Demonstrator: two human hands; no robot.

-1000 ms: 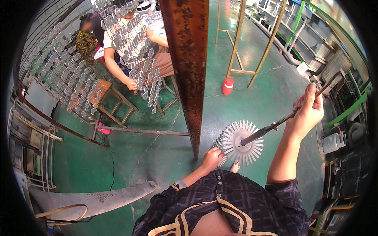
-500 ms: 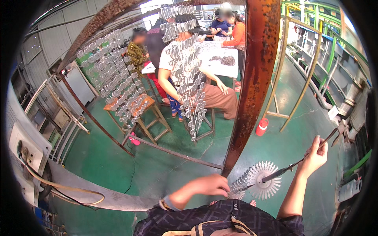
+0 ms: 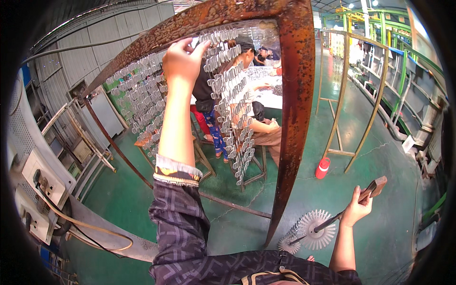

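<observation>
My left hand (image 3: 183,61) is raised to the rusty metal frame's top beam (image 3: 209,24), its thumb and fingers apart. Strands of shiny metal clips (image 3: 232,99) hang beside it; I see nothing held in the hand. Low on the right, my right hand (image 3: 357,209) is closed around a dark metal rod (image 3: 337,216), near its flat, brownish upper end (image 3: 378,186). On the rod's lower part sits a large round disc of radiating metal fins (image 3: 317,230), with a smaller finned disc (image 3: 289,244) beyond it, close to my body.
The frame's thick rusty post (image 3: 297,95) stands in front of me. Behind the strands, several people work around a white table (image 3: 268,99). A red jug (image 3: 322,168) stands on the green floor near a tan metal frame (image 3: 343,95). A white-grey machine with cables (image 3: 45,190) is at left.
My left hand has moved from beside the finned discs up to the top beam. The rod has swung in my right hand, which is now lower. The view has shifted.
</observation>
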